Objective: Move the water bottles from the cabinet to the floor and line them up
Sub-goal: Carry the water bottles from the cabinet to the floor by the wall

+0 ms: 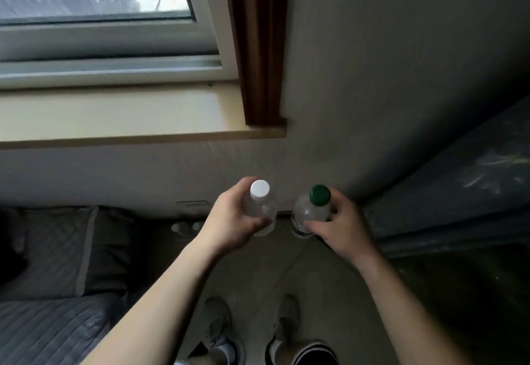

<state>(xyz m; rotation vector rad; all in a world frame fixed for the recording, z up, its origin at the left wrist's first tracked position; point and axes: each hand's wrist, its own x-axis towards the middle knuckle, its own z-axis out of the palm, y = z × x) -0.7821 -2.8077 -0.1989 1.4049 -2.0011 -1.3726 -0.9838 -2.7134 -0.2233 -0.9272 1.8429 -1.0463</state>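
Note:
My left hand (229,224) grips a clear water bottle with a white cap (260,189), held upright above the floor. To its right, my right hand (342,228) grips a second clear bottle with a green cap (319,194), also upright. The two bottles are side by side, a small gap between them. Down by the wall, several white bottle caps (185,227) show on the floor to the left of my left hand. The cabinet is not in view.
A grey quilted bed and pillow (57,250) fill the lower left. A dark wrapped mattress or furniture (459,192) leans at right. A window sill (129,118) juts out above. Beige floor tiles (286,264) lie between, with my shoes (249,324) at the bottom.

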